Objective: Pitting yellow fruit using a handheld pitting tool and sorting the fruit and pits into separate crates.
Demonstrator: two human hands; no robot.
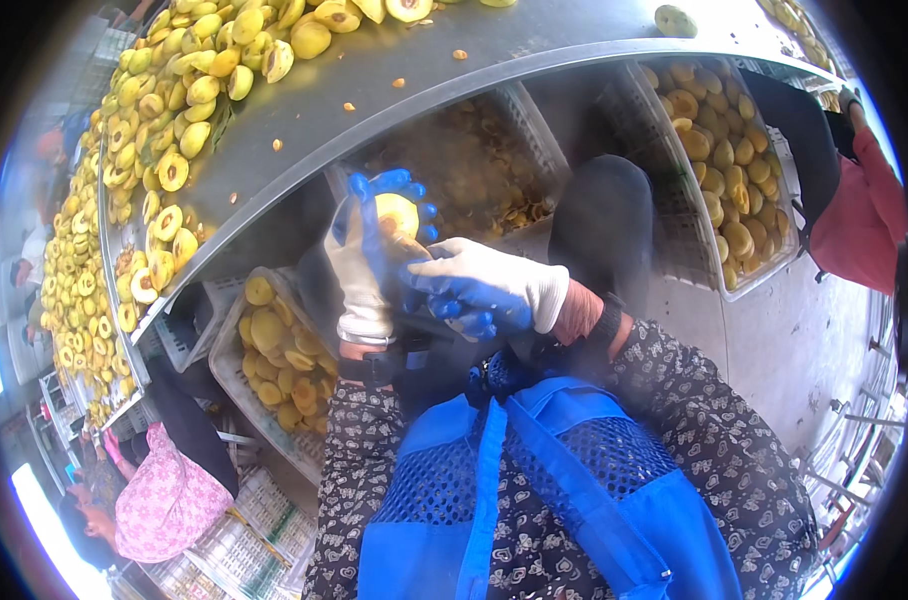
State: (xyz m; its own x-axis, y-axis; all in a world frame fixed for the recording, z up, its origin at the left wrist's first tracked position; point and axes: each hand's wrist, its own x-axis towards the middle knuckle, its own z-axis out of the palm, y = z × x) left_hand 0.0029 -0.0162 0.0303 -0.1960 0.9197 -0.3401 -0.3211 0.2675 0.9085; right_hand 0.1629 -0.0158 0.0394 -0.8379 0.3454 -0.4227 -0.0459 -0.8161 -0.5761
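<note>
My left hand (371, 247), in a white glove with a blue-coated palm, holds a cut yellow stone fruit (398, 214) over the gap in front of my lap. The fruit's hollow faces me, and a brownish patch shows in it. Close against its lower side is my right hand (476, 289), gloved the same way, its fingers curled. Whether a tool sits inside those fingers is hidden. A brownish piece (415, 246) shows between the two hands; I cannot tell whether it is pit, flesh or blade.
A dark conveyor belt (424, 82) carries heaped fruit halves (191, 90). Below its metal edge stand a crate of scraps (461, 165) and crates of fruit at left (281, 352) and right (731, 165). Co-workers in pink (172, 495) and red (859, 217) sit on both sides.
</note>
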